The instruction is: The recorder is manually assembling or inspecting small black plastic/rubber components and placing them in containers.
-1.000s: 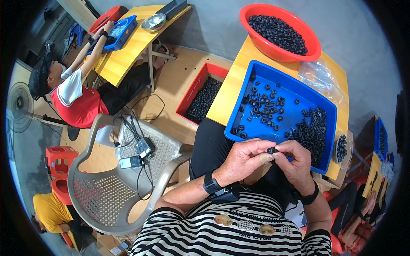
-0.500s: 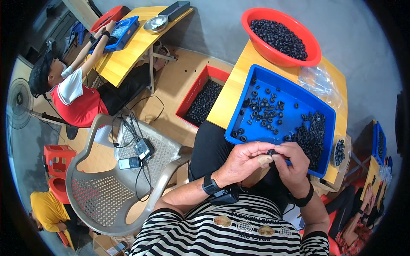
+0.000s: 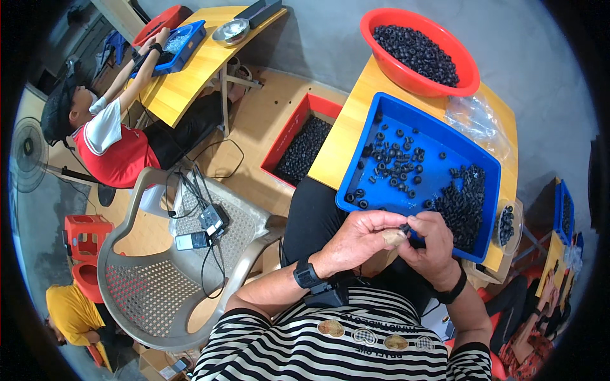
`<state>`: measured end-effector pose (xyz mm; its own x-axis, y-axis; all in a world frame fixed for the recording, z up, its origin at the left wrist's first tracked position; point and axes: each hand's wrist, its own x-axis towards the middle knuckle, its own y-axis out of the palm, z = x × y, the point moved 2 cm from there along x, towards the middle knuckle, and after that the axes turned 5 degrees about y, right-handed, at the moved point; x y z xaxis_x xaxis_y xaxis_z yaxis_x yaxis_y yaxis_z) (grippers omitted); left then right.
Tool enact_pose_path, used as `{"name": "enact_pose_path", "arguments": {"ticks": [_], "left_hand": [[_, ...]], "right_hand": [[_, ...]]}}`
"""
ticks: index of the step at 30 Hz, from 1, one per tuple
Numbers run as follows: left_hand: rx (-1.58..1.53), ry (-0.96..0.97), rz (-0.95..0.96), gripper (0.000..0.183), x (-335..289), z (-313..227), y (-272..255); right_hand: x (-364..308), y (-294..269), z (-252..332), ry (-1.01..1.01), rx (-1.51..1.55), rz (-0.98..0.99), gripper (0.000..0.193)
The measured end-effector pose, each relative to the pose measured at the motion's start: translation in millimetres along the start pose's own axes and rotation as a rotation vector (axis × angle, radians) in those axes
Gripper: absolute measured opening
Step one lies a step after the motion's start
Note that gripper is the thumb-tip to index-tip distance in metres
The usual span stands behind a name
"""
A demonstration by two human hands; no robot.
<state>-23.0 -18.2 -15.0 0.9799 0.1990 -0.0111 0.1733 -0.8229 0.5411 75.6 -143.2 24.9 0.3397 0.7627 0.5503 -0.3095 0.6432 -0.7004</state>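
Just past the near edge of the blue tray (image 3: 356, 136), my two hands meet. Between the thumb and forefinger of my left hand (image 3: 357, 240) sits a small black part (image 3: 405, 228), likely rubber or plastic; a pale cover is on that thumb. My right hand (image 3: 433, 244) closes its fingertips on the same part from the other side. The fingers hide most of its shape. Inside the tray, loose black rings (image 3: 397, 159) lie scattered at the left and middle, and a dense heap of small black pieces (image 3: 462, 206) fills the right side.
A red basin (image 3: 467, 63) of black rings stands behind the tray, a clear plastic bag (image 3: 480, 124) beside it. A clear bowl (image 3: 506, 225) is at the right, a red bin (image 3: 279, 143) on the floor, a grey chair (image 3: 143, 267) leftward. Other people work at nearby tables.
Both hands stay together at the tray's near edge. My right hand's fingers have shifted slightly on the small black part, and the view has moved a little.
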Motion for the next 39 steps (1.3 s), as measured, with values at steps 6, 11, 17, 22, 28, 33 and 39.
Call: {"name": "enact_pose_path", "arguments": {"ticks": [6, 11, 17, 22, 28, 33, 39], "left_hand": [[0.036, 0.036, -0.033, 0.026, -3.1, -8.3, 5.6], [0.144, -0.021, -0.092, 0.025, -5.6, -9.2, 9.2], [0.207, -0.019, -0.06, 0.022, -6.2, -7.3, 12.6], [0.197, 0.048, -0.017, 0.021, -4.2, -4.8, 18.1], [0.209, -0.021, -0.053, 0.022, -0.6, 3.4, 16.6], [0.098, -0.022, -0.088, 0.025, -3.3, -1.1, 14.9], [0.198, 0.022, -0.088, 0.027, -7.1, -10.6, 19.3]], "right_hand": [[4.5, 0.2, 3.8, -0.087, -0.005, -0.064, 0.036], [6.0, 0.0, 4.8, -0.133, -0.007, -0.074, 0.035], [-0.9, -2.2, 3.0, -0.156, 0.024, -0.065, 0.032], [-9.0, -0.8, -3.4, -0.124, 0.05, -0.075, 0.031], [-16.2, 4.9, -9.0, -0.077, 0.074, -0.13, 0.035], [-14.0, -0.2, -4.4, 0.051, 0.136, -0.094, 0.037], [-16.1, -0.4, -5.3, 0.04, 0.162, -0.118, 0.039]]}}
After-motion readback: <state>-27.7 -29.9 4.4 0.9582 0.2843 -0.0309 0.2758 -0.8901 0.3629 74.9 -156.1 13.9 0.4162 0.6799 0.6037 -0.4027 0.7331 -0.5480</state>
